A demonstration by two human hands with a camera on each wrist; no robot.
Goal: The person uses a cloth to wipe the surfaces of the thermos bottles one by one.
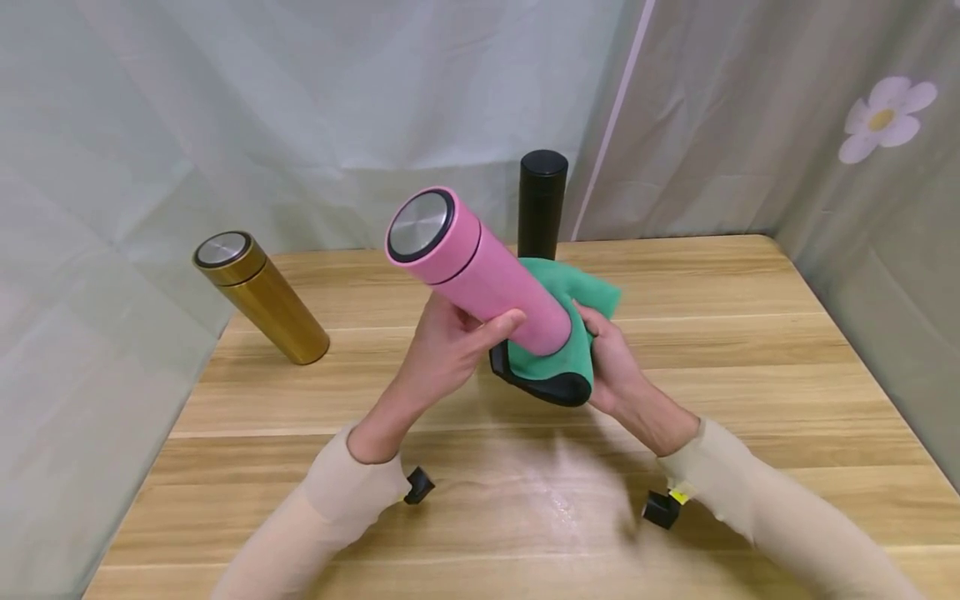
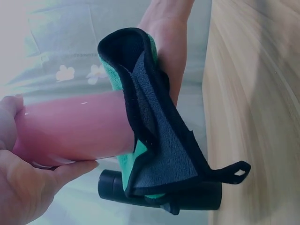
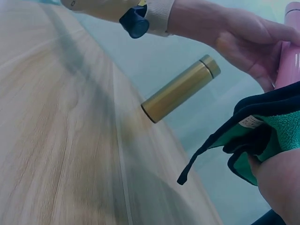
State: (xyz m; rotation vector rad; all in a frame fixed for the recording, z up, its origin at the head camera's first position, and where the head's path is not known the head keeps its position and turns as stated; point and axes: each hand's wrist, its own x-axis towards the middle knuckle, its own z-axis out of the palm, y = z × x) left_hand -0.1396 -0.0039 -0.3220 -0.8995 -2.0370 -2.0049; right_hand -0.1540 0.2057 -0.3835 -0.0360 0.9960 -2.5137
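My left hand [image 1: 450, 346] grips a pink thermos flask [image 1: 495, 279] round its body, thumb along the near side. The flask is tilted above the table, its steel-topped lid toward the upper left. At its lower end, my right hand [image 1: 615, 358] holds a green cloth [image 1: 566, 350] with dark edging against the base. In the left wrist view the cloth [image 2: 164, 136] shows a dark grey face and a hanging loop, and covers the bottom of the flask [image 2: 77, 129]. Some of the right hand's fingers are hidden behind the cloth.
A gold thermos [image 1: 262, 300] stands on the wooden table [image 1: 750, 350] at the left. Behind the cloth, near the back edge, stands a black thermos [image 1: 542, 204]. Pale curtains [image 1: 337, 100] hang behind the table and along its sides.
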